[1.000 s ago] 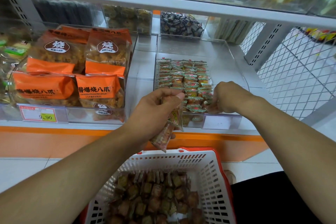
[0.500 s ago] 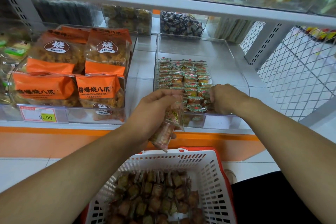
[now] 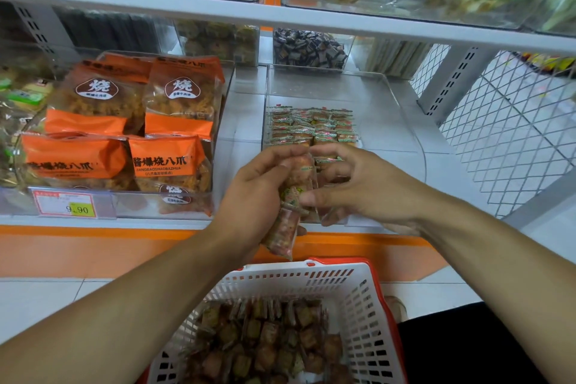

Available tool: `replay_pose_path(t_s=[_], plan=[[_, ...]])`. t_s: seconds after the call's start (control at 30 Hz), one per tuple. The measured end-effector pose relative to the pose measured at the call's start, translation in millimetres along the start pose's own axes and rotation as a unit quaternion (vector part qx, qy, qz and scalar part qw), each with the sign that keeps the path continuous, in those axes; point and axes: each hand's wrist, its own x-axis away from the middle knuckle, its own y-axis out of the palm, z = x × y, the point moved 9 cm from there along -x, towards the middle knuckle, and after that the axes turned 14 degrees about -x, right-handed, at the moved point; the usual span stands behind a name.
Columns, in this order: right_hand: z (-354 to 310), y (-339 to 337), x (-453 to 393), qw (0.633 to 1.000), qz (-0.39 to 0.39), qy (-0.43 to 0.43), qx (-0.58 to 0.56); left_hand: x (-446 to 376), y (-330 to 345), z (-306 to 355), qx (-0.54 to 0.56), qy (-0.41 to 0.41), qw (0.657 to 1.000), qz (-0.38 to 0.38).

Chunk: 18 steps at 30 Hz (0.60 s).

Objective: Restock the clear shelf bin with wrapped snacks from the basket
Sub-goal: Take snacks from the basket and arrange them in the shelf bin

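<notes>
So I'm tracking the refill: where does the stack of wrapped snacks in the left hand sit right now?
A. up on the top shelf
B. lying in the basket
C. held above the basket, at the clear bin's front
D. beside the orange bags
C: the left hand grips the snack stack above the basket, at the clear bin front.

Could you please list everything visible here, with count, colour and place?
clear shelf bin: one, transparent, middle shelf, centre
wrapped snacks in bin: many, green-and-orange, neat rows at its left
snack stack: several, orange-red, held in front of the bin
basket: one, white with red rim, bottom centre
basket snacks: many, brown-green, loose inside
orange bags: four seen, left bin
price tag: one, red-yellow, left bin front
dark candies: many, rear bin
wire mesh: white, right
left hand: grips the stack
right hand: fingers pinch the stack's top
</notes>
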Motion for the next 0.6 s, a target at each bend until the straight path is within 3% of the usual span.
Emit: replay_pose_path(t_s=[0.3,0.47,0.6], plan=[[4.5,6.3,3.3,0.999,-0.008,0.022,-0.028,3.7,-7.3,2.8,-0.028,0.019,0.998,0.054],[4.5,2.0,4.8,0.999,0.003,0.026,-0.026,2.8,-22.9,3.8,-0.092,0.039,0.987,0.126],[-1.5,-2.5,0.6,0.975,-0.004,0.024,-0.222,1.9,-27.5,7.5,-0.099,0.062,0.984,0.134]])
